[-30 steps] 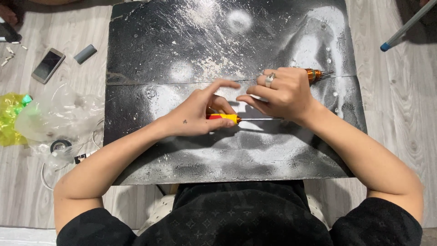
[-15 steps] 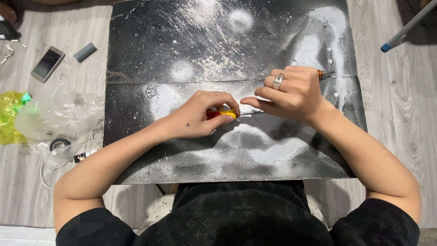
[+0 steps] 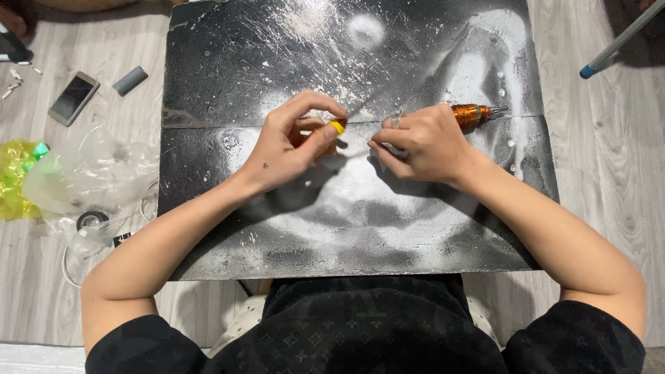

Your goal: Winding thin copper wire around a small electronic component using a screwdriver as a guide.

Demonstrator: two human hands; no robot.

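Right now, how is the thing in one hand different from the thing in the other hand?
The left hand pinches a small tool with a yellow and orange handle, mostly hidden under its fingers. The right hand grips a coppery orange tool that sticks out past the knuckles and ends in a thin metal tip. The yellow one points in toward the middle; the copper one points outward. Both sit over the dusty black board.

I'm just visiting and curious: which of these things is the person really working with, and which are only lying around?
In use:
left hand pinching a yellow-tipped tool
right hand gripping a copper-coloured tool
black dusty board under both

Lying about:
phone
grey block
clear plastic bag
yellow-green wrapper
tape roll
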